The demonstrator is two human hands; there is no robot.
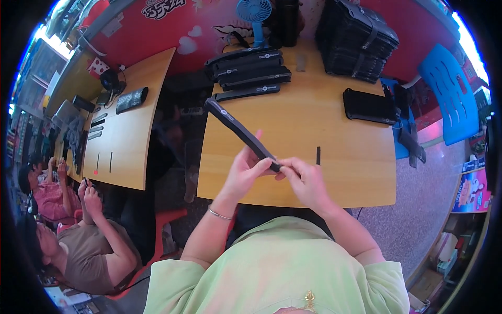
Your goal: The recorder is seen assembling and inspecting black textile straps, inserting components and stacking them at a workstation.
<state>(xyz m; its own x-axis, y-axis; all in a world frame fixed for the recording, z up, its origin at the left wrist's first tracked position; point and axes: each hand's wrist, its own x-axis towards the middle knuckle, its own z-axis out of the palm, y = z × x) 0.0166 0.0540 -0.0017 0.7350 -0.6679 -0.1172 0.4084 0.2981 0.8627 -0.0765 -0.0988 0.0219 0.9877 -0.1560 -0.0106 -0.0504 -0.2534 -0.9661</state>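
Observation:
My left hand (247, 166) is closed around a long black padded strap (235, 125) with a small pale printed mark, near its lower end. The strap slants up and to the left, above the wooden table (293, 188). My right hand (306, 181) pinches the strap's near end, close to the left fingertips. What the right fingertips grip exactly is partly hidden. A short thin black strip (318, 155) lies on the table just beyond my right hand. Farther back, several similar black straps (246, 73) are piled in rows.
A tall stack of black flat pieces (355, 44) stands at the back right, with a black case (370, 106) in front. A blue fan (254, 15) is at the back. A blue chair (449, 94) stands right. Co-workers sit at another table (141, 152) on the left.

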